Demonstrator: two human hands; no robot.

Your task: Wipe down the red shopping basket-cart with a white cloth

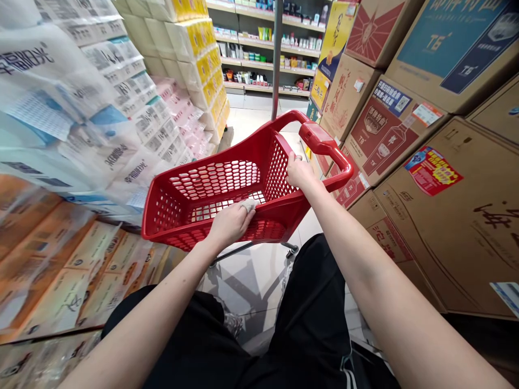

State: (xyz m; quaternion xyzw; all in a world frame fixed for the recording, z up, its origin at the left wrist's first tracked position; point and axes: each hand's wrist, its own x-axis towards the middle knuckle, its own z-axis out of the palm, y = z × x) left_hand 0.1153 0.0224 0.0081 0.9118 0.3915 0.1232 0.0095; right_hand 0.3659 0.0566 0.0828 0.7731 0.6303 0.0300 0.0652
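A red plastic shopping cart (214, 175) with a perforated basket stands in front of me, turned sideways, its handle at the upper right. My left hand (233, 222) is closed on a pale crumpled cloth (248, 205) and presses it on the cart's near side rim. My right hand (299, 172) grips the cart near its rear panel, below the handle; a ring shows on one finger. Nothing is visible inside the basket. Part of the cart's metal frame and a caster (290, 250) show beneath it.
Wrapped tissue packs (113, 108) are piled high on the left, with orange-and-white cartons (81, 270) below. Stacked cardboard boxes (421, 216) line the right side. A metal post (277, 59) rises behind the cart, before shelves of toiletries (259, 40). Tiled floor (247, 275) lies between my legs.
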